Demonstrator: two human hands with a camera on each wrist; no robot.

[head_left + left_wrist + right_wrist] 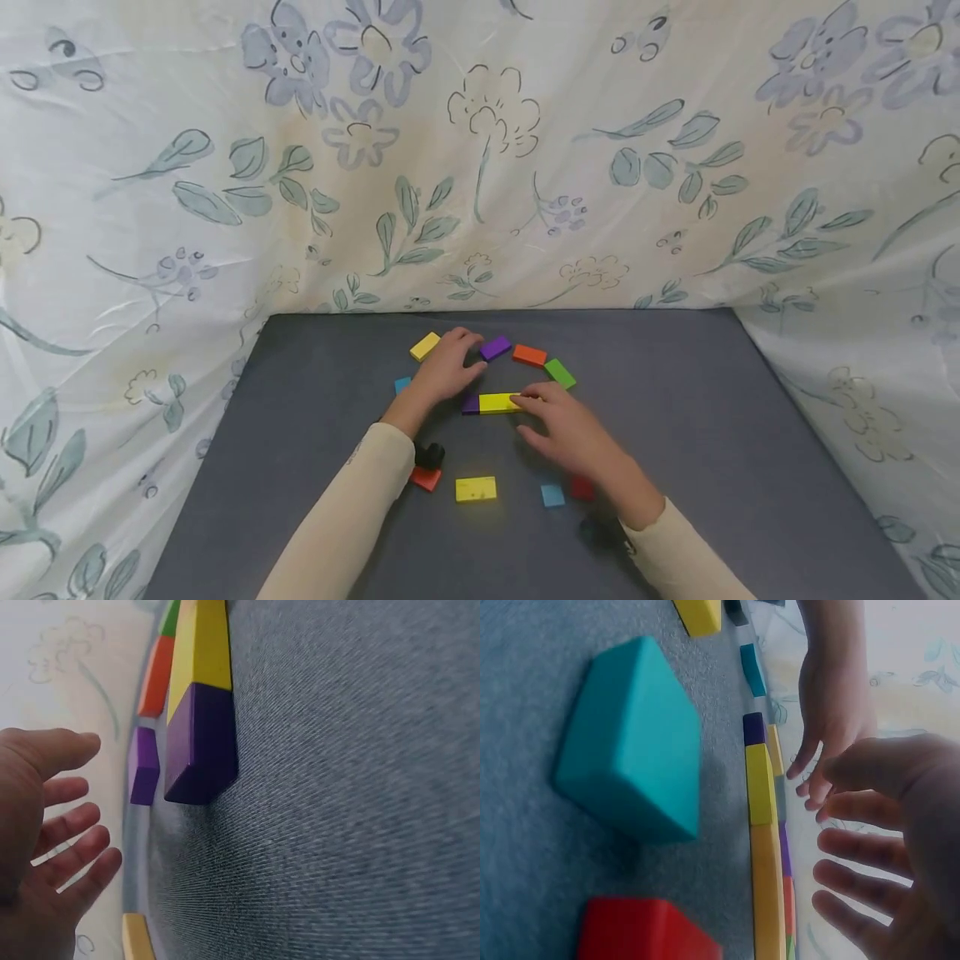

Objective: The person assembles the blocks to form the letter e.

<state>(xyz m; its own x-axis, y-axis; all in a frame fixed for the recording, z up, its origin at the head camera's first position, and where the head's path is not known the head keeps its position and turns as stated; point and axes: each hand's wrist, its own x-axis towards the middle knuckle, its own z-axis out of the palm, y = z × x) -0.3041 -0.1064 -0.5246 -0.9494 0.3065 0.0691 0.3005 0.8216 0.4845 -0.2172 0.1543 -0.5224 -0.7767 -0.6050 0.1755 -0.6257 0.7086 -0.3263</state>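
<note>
My left hand [448, 367] hovers over the back of the dark table, fingers loosely spread and holding nothing. Just beyond its fingertips lies a purple block [495, 348]. Near the row in the middle, my right hand [566, 425] has its fingers extended, with nothing gripped in the right wrist view. That row joins a small purple block [201, 742], a yellow block [497, 403] and an orange-yellow block [766, 885] end to end. In the head view, the right hand hides the row's right end; whether it touches the row, I cannot tell.
Behind the row lie a pale yellow block [425, 346], an orange block [529, 355] and a green block [559, 374]. A blue block [402, 384] sits by the left wrist. Closer are red-orange [426, 479], yellow [476, 489], light blue [552, 496] and red blocks [582, 487]. Floral cloth [480, 167] hangs behind.
</note>
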